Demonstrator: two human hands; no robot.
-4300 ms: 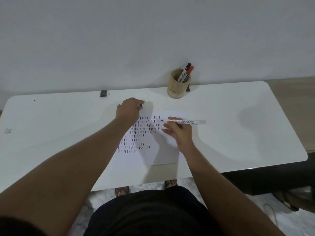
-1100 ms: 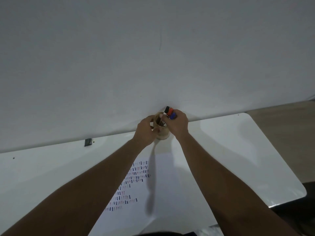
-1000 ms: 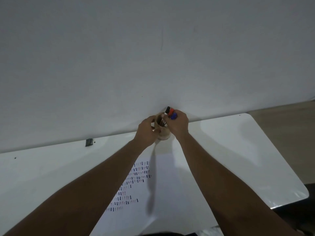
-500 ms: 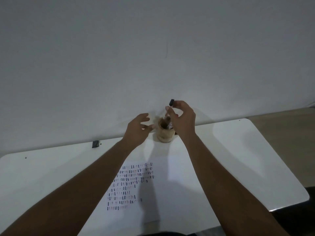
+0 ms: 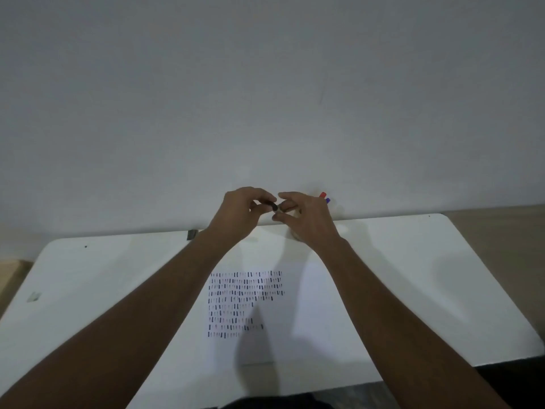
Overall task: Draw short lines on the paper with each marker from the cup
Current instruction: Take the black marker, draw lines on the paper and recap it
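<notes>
My right hand (image 5: 306,222) holds a black marker (image 5: 278,208) just above the far edge of the white table (image 5: 413,276). My left hand (image 5: 239,214) meets it from the left, fingers pinched on the marker's black cap (image 5: 273,206). The wooden cup is almost wholly hidden behind my right hand; only a sliver (image 5: 295,235) shows. A red marker tip (image 5: 323,194) and a blue marker tip (image 5: 327,200) stick out past my right hand. The paper (image 5: 295,326) lies below my hands, with rows of short coloured lines (image 5: 244,302) on its left half.
A small dark object (image 5: 192,234) sits at the table's back edge against the wall. A grey scrap (image 5: 34,296) lies near the left edge. The table's right edge drops to a wooden floor (image 5: 501,222).
My right hand lifted the black marker out of the cup and drew it left. My left hand let go of the cup and closed on the marker's cap. The blue marker stays in the cup.
</notes>
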